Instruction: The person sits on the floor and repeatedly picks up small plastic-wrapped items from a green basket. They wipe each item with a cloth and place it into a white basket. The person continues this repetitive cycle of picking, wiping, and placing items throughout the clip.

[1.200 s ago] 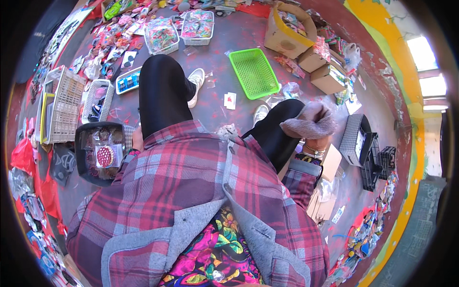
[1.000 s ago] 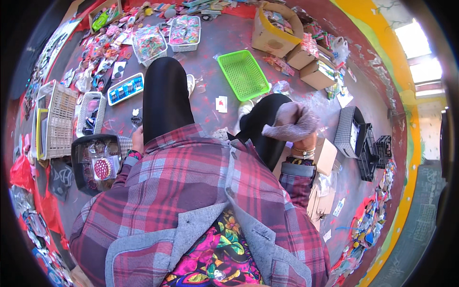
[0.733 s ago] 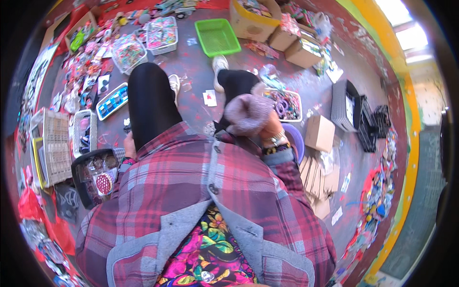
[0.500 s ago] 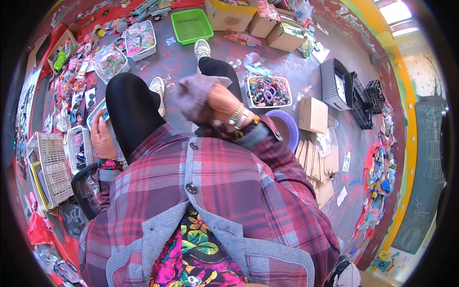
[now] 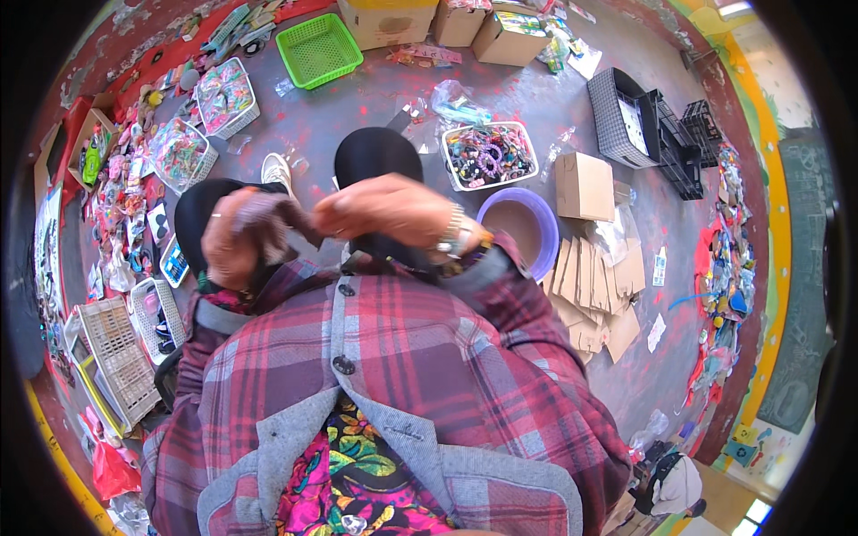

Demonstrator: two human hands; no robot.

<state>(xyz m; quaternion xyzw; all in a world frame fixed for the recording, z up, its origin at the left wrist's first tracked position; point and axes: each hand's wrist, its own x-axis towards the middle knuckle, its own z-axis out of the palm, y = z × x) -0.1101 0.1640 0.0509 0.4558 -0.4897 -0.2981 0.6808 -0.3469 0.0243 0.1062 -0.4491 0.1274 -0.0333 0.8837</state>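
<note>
A soft mauve cloth (image 5: 284, 214), crumpled and blurred by motion, is stretched between my hands above my lap. My left hand (image 5: 234, 237) is closed around its left part. With fingers pinched together, my right hand (image 5: 393, 213) grips at the cloth's right end; its fingertips are smeared. A watch (image 5: 456, 228) is on my right wrist. What exact kind of cloth piece it is, the blur hides. Below the hands are my knees in black trousers (image 5: 380, 154).
Ahead right stand a white basket of hair ties (image 5: 490, 155), a purple tub (image 5: 543, 228) and a cardboard box (image 5: 585, 187), with folded cardboard (image 5: 590, 277) nearer. A green basket (image 5: 319, 51) lies far ahead. White baskets (image 5: 214, 107) and heaped small goods (image 5: 121, 188) line the left.
My left hand has come from beside the left knee to the cloth and closed on it. My right hand has moved lower and flattened, the cloth shifting left. My right leg has drawn back.
</note>
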